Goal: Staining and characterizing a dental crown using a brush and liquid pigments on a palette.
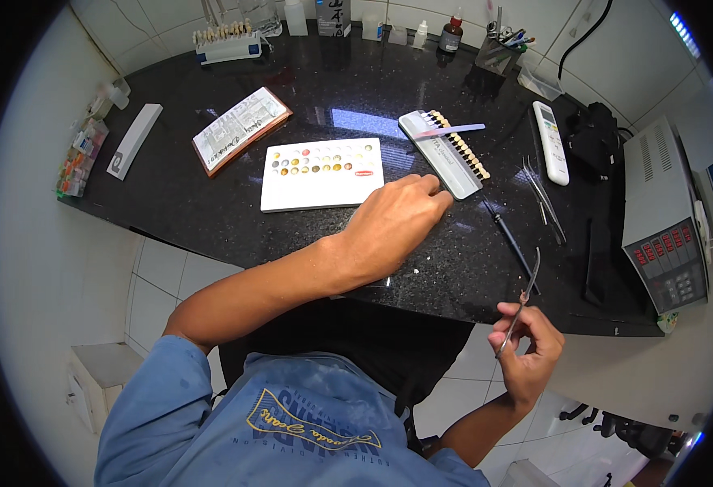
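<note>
My left hand [397, 215] is palm down over the counter, fingers curled, beside the lower end of a shade guide [444, 162] with tooth-coloured tabs and a lilac strip across it. What its fingertips hold, if anything, is hidden. To its left lies a white palette [320, 191] with round wells of coloured material. A dark, slim instrument [514, 243] rests to its right. Near the front edge, my right hand [527, 353] pinches a curved metal instrument [535, 268] upright, a small pinkish bit at its middle, too small to make out.
A paper pad [241, 130] and white bar [135, 142] lie left. Tweezers [544, 203], a white remote [549, 142], a black object [592, 138] and a grey machine [656, 203] are right. A tab rack [228, 53], bottles [451, 36] and pen holder [498, 53] line the back.
</note>
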A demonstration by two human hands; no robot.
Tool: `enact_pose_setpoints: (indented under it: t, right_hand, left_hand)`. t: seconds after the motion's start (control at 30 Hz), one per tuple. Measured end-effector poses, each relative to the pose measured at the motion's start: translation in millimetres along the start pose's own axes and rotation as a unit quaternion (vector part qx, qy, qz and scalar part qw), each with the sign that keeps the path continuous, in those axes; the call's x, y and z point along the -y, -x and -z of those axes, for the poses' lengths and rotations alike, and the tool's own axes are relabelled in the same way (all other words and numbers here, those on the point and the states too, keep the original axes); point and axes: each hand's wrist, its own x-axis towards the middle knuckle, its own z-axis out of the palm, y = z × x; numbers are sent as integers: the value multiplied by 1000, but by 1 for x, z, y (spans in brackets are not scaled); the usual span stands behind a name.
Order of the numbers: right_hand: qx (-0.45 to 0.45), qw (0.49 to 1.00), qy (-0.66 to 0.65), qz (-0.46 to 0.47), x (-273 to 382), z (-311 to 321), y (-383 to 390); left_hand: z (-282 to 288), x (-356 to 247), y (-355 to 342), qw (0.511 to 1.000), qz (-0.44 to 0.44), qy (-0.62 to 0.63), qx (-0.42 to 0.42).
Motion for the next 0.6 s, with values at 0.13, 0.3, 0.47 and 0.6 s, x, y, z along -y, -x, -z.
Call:
enact_pose_setpoints:
  t: [0.13,0.3,0.47,0.6]
  right_hand:
    - [-10,997,57,-42,14,0,-12]
    - [56,980,169,-91,28,-6,-38]
    - [139,956,253,-51,36,-18,-57]
    - [157,945,288,-15,39,-24,-62]
  left_hand:
    - [20,-6,19,966,102,236,-16]
    - [37,-10,46,732,266,626,-30]
    - [45,-10,61,681,265,679,-64]
    - [47,-9,67,680,257,684,-63]
